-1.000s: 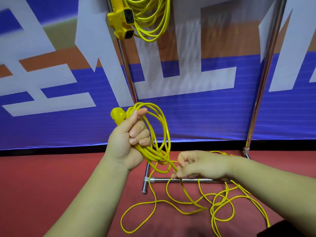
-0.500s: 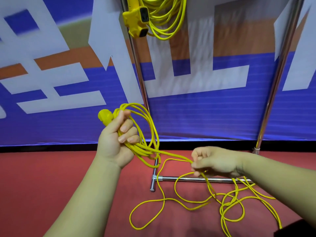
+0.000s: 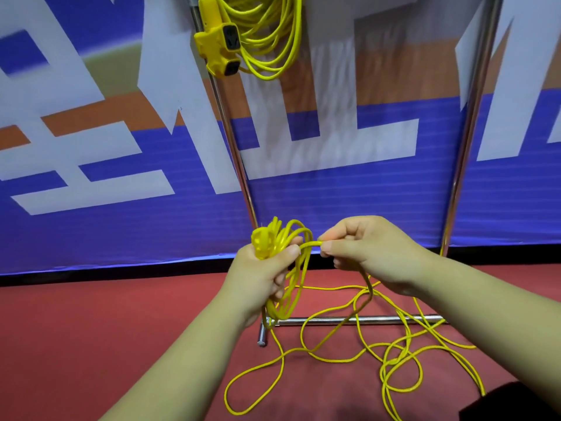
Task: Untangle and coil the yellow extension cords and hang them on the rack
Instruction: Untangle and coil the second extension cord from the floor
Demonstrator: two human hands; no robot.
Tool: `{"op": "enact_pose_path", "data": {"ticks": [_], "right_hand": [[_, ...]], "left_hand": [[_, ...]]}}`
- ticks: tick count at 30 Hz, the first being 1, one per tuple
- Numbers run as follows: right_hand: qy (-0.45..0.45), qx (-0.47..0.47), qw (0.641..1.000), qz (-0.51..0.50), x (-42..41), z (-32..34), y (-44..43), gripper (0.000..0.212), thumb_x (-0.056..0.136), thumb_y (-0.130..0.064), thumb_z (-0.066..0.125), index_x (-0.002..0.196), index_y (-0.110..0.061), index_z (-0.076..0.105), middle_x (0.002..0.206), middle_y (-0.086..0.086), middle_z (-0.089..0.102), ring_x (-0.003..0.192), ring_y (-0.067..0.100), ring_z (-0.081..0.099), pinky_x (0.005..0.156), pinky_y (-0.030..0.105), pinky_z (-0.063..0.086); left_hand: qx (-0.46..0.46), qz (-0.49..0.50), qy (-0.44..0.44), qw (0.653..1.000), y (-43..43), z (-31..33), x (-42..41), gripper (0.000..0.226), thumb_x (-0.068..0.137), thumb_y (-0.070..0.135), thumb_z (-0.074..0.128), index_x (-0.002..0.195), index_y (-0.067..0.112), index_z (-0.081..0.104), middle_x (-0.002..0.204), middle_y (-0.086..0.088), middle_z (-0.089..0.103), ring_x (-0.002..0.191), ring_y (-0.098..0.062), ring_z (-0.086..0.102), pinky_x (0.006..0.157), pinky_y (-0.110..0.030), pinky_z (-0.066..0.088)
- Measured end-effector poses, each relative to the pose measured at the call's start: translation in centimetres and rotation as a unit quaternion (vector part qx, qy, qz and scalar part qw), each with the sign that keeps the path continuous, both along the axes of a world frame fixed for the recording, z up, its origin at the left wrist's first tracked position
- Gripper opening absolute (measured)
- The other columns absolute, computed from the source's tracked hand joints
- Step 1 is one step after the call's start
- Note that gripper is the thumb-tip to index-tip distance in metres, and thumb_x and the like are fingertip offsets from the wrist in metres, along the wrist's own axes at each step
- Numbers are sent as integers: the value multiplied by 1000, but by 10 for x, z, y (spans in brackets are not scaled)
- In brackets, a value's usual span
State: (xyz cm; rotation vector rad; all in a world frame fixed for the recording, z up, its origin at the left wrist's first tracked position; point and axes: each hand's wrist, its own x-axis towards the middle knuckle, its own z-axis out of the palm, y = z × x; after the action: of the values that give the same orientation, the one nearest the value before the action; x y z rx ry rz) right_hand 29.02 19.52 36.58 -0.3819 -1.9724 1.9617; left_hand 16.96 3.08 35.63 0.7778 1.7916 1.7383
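In the middle of the view, low before the rack, the left hand (image 3: 261, 278) is curled tightly round a bundle of loops (image 3: 280, 309) of the yellow extension cord. Its thumb is clamped over the strands, and the round yellow plug (image 3: 261, 241) stands up out of the fist. The plug's face is too blurred to read, and the turns in the bundle overlap too much to count.

Just beside it, the right hand (image 3: 364, 250) pinches a single strand (image 3: 311, 244) between thumb and forefinger, level with the top of the bundle. Its other fingers are folded under. The strand goes in behind the palm, where its path is hidden, and comes out below the wrist.

From there the thin, glossy cord drops to the red floor (image 3: 91, 329) and sprawls in slack, crossing loops (image 3: 391, 361). These lie over and around the rack's chrome base bar (image 3: 349, 320), and several run off the bottom edge.

The rack's two chrome uprights (image 3: 233, 153) rise out of frame, so its top is not seen. A second yellow coil (image 3: 267, 34) hangs high by the left upright with its upper part cut off, and a yellow socket block (image 3: 220, 47) dangles beside it. Behind stands a blue, white and orange banner (image 3: 121, 208). A dark shape (image 3: 510, 402) in the bottom right corner is cropped and cannot be identified.
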Motion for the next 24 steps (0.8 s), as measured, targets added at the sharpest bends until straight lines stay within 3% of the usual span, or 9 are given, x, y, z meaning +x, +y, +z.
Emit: {"op": "enact_pose_path", "data": {"ticks": [2,6,10,13,17,21,24], "right_hand": [[13,27,1000,10,3,2,1,5,86,-4,72,86,-8,71,67,5,69,63,15,59,63,24,49],[35,22,999,11,7,-2,8,10,87,-1,70,90,-8,63,74,16,62,64,19,57,65,29,48],[-16,10,997,80,10,-14,20,24,88,-9,71,83,-19,51,66,12,49,59,20,44,53,28,35],[-83,32,987,133,14,-27,26,23,79,-26,73,73,-28,50,79,15,52,74,28,34,66,44,27],[-123,73,977,159,15,-31,28,21,91,4,58,85,-15,52,90,8,73,84,23,60,75,33,46],[-150,79,973,156,13,-32,28,16,92,4,60,91,-11,58,88,11,71,81,19,69,70,31,54],[-182,21,979,91,12,-32,29,13,91,2,63,101,-6,62,82,10,68,79,20,74,60,30,58]], "left_hand": [[-22,-57,-2,998,3,-3,5,29,89,30,69,64,16,67,46,-3,34,37,-16,31,43,-25,32],[-41,-109,-37,992,10,0,11,28,92,33,62,85,5,64,47,-2,32,36,-11,26,40,-22,32],[27,-55,-94,994,14,17,6,25,86,32,62,79,8,57,44,2,29,32,-6,24,36,-19,29],[121,-8,-159,980,7,32,-13,23,88,33,58,75,14,56,43,8,30,30,-1,25,35,-15,28],[161,38,-173,971,-3,36,-32,24,94,35,54,77,17,54,43,9,30,30,-1,26,35,-15,30],[141,116,-173,968,-4,20,-43,19,97,31,58,91,15,66,54,5,37,34,-3,29,37,-16,31],[115,175,-173,963,-9,12,-51,17,93,27,66,103,14,69,61,3,45,36,-5,29,38,-18,32]]}}
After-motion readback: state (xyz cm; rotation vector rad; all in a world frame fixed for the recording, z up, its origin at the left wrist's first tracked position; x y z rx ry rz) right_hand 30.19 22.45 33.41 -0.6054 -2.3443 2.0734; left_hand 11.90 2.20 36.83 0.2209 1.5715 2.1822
